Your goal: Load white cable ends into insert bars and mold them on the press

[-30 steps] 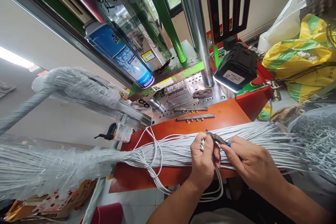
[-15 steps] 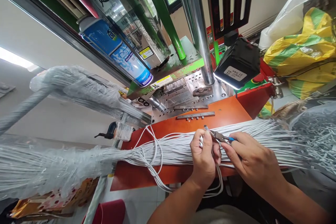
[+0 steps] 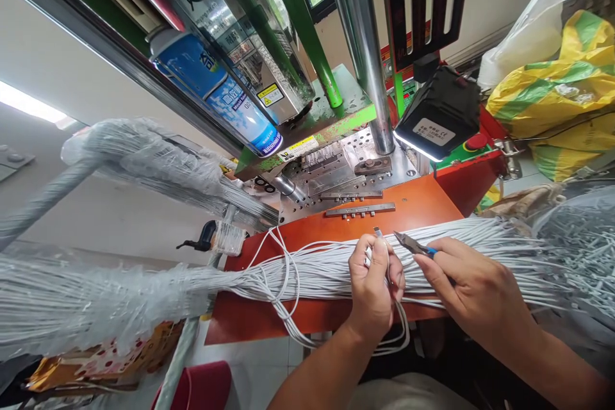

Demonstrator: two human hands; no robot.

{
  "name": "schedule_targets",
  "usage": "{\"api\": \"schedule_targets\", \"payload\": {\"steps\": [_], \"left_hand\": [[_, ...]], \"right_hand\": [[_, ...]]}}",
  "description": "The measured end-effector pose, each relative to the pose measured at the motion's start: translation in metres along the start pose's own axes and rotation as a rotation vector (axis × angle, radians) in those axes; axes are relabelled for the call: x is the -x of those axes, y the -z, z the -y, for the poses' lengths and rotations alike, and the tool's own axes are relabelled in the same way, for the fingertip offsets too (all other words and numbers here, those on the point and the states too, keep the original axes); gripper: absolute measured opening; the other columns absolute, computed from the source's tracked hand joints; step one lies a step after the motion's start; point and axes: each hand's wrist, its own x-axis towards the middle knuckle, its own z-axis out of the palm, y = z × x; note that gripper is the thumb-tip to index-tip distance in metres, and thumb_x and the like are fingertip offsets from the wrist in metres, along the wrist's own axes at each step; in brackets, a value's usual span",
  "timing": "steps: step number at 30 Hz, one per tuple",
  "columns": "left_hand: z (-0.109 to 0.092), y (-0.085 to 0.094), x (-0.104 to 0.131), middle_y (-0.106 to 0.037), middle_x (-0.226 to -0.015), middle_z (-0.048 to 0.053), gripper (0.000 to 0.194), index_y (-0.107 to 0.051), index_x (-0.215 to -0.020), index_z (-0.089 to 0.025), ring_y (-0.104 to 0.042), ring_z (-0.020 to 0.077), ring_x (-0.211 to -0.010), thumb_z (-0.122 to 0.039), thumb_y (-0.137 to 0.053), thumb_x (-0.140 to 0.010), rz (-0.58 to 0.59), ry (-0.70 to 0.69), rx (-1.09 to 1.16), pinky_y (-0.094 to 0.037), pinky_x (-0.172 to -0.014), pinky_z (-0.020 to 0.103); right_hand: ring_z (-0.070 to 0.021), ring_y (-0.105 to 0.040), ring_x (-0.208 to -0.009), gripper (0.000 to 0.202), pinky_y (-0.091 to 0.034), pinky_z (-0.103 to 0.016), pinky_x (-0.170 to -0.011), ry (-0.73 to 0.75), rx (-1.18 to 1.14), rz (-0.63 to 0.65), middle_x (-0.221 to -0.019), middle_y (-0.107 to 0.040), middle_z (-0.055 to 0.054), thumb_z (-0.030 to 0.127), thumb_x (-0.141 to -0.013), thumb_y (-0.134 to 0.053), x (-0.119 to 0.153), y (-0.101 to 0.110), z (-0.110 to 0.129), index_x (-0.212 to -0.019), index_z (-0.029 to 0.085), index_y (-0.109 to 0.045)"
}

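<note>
My left hand (image 3: 372,278) is closed on a white cable whose metal connector end (image 3: 378,232) sticks up above the thumb. More of that cable (image 3: 402,327) loops down below the hand. My right hand (image 3: 466,275) grips blue-handled cutting pliers (image 3: 412,244), their jaws pointing left, a short gap from the connector. Beneath both hands a thick bundle of white cables (image 3: 317,269) lies across the orange table (image 3: 254,323).
Behind the table stands a press with a perforated metal bed (image 3: 346,173) and two pinned metal bars (image 3: 360,210). A black lamp (image 3: 439,115) hangs at right. A spray can (image 3: 216,90) is upper left. Plastic-wrapped cables (image 3: 96,307) drape over a rack; a bag of white scraps (image 3: 583,250) sits right.
My right hand and the pliers have moved right, away from the connector in my left hand. The left hand stays nearly in place.
</note>
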Motion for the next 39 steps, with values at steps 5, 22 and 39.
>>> {"api": "schedule_targets", "payload": {"steps": [5, 22, 39], "left_hand": [[0.004, 0.003, 0.002, -0.042, -0.05, -0.009, 0.036, -0.042, -0.083, -0.023, -0.029, 0.0053, -0.037, -0.048, -0.06, -0.101, -0.039, 0.033, -0.006, -0.026, -0.034, 0.013], [0.006, 0.001, 0.002, -0.042, -0.051, -0.009, 0.038, -0.041, -0.082, -0.022, -0.033, 0.005, -0.039, -0.049, -0.06, -0.101, -0.061, 0.028, -0.027, -0.029, -0.037, 0.012], [0.012, 0.0, 0.004, -0.042, -0.052, -0.009, 0.035, -0.045, -0.084, -0.022, -0.034, 0.0054, -0.04, -0.048, -0.056, -0.103, -0.088, -0.074, -0.124, -0.031, -0.038, 0.015]], "right_hand": [[-0.0159, -0.056, -0.08, 0.038, -0.035, -0.031, -0.068, 0.036, 0.063, 0.017, -0.09, -0.06, -0.004, 0.035, -0.107, -0.051, 0.003, -0.003, 0.007, -0.073, 0.02, -0.055], [-0.0135, -0.043, -0.062, 0.043, -0.028, -0.032, -0.06, 0.048, 0.071, 0.007, -0.07, -0.045, 0.001, 0.036, -0.108, -0.049, 0.003, -0.007, 0.008, -0.068, 0.021, -0.045], [-0.0139, -0.05, -0.07, 0.042, -0.031, -0.03, -0.063, -0.012, 0.032, -0.004, -0.079, -0.053, -0.002, 0.036, -0.109, -0.047, 0.006, -0.005, 0.015, -0.069, 0.02, -0.049]]}}
